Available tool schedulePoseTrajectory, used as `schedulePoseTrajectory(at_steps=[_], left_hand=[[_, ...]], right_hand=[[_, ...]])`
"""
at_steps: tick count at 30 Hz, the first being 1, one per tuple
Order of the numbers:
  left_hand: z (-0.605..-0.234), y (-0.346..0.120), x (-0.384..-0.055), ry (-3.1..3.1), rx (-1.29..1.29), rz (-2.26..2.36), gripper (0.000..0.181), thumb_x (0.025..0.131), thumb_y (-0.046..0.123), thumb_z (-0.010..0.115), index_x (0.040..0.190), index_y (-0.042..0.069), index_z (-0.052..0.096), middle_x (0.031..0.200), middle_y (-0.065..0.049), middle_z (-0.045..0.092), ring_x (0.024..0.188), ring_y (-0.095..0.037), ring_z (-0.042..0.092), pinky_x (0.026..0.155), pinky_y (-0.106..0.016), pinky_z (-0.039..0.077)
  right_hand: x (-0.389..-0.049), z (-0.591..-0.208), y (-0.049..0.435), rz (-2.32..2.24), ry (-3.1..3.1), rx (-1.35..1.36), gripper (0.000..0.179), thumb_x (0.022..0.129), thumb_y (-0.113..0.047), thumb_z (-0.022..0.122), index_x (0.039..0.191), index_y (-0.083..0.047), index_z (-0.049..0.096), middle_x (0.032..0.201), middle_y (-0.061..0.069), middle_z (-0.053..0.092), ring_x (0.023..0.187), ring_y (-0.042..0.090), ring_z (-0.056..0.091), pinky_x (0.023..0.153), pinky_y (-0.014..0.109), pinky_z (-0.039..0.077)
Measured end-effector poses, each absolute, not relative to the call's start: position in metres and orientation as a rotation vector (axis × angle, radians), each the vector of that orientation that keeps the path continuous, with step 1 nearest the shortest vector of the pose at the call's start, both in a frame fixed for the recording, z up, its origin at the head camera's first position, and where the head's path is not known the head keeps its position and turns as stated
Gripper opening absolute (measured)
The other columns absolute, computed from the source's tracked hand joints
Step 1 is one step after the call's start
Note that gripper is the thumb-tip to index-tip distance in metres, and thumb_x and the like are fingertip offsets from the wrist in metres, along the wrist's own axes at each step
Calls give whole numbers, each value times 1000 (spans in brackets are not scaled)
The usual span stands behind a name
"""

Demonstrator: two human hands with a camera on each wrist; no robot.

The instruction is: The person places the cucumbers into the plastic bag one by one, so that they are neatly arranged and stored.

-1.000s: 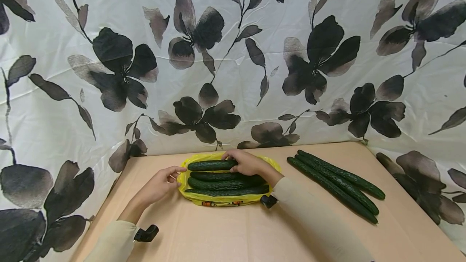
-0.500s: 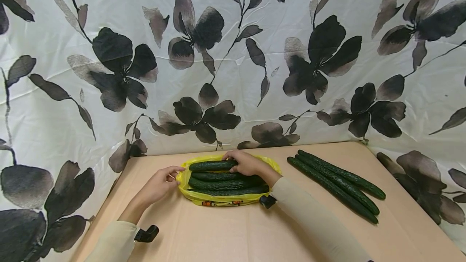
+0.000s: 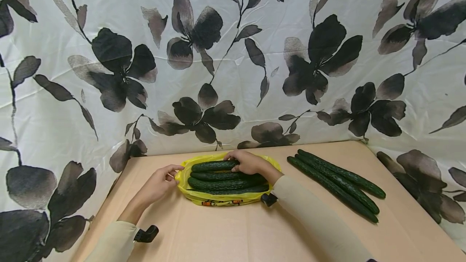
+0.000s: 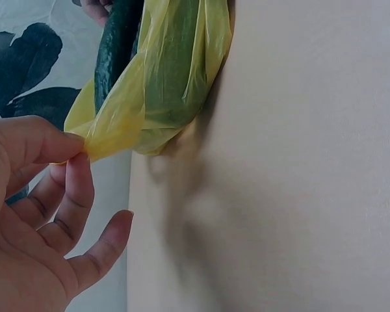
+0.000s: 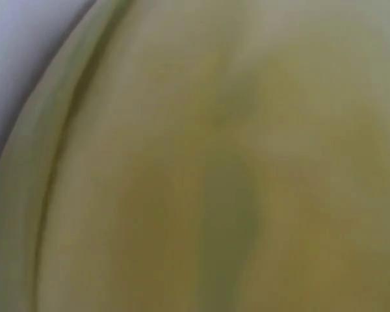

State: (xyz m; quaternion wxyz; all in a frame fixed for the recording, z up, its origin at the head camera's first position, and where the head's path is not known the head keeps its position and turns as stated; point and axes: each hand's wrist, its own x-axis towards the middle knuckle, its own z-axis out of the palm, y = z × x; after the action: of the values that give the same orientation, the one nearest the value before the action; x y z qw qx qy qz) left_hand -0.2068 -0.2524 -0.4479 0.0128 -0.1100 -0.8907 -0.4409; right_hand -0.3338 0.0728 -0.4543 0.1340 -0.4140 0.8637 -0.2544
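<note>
A yellow plastic bag lies spread on the table with several dark green cucumbers side by side in its mouth. My left hand pinches the bag's left edge between thumb and index finger, as the left wrist view shows with the thin yellow plastic drawn toward the fingertips. At the back of the bag, my right hand grips the right end of the rearmost cucumber. In the right wrist view only blurred yellow plastic appears, and the fingers are hidden there.
Three more cucumbers lie slanted on the tan table, right of the bag. A white cloth with dark flowers hangs behind the table. A black wrist camera sits on the left wrist.
The rearmost cucumber has shifted slightly to the right in my right hand. My left hand keeps its pinch on the bag's edge, moving very slightly left.
</note>
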Motion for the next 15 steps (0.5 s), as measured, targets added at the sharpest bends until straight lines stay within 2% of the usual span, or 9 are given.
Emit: schedulePoseTrajectory(at_steps=[10,15], left_hand=[[-449,-254,-209,-2808,-335,-1317,47,85,-12,59,131,-2,62,101,-15,64,84,-19,59,71,-24,49],[-450,-254,-209,-2810,-337,-1309,47,85,-12,58,130,-2,63,100,-14,64,84,-20,59,71,-25,49]], right_hand=[[-332,-456,67,-768,2566,-1135,45,96,-5,68,139,-10,57,141,9,56,132,27,53,109,44,44],[-331,-458,64,-715,2580,-1106,45,97,-8,66,142,-9,57,143,9,57,134,27,53,111,44,43]])
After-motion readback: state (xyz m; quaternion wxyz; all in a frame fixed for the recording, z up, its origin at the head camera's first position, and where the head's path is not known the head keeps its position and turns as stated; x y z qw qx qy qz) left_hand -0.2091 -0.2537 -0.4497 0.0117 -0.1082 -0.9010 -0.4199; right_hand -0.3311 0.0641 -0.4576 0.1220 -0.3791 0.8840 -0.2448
